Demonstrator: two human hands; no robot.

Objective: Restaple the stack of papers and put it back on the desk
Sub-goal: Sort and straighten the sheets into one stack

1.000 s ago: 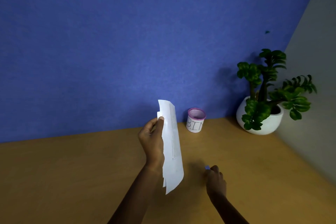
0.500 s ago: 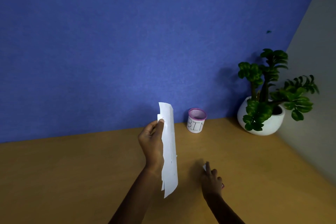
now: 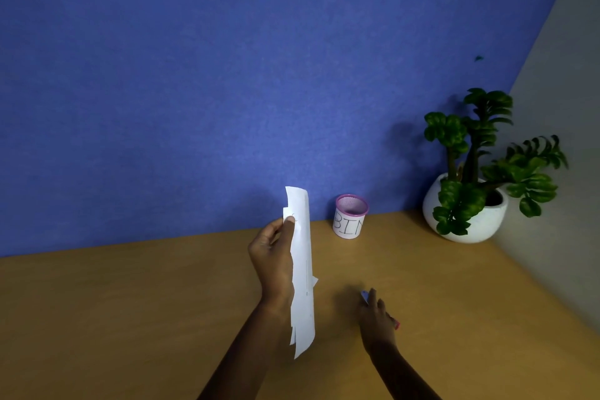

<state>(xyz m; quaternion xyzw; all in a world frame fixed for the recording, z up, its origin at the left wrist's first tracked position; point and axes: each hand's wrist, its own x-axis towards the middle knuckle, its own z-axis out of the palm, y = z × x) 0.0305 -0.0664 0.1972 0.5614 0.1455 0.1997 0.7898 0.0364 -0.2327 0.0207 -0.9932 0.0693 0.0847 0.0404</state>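
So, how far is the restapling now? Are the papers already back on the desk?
Not yet. Done: the stack of papers is lifted, the left hand gripping it upright above the desk. In hand: the right hand grips a small pink-ended tool, probably the stapler, on the desk. Left: stapling, then laying the stack down.
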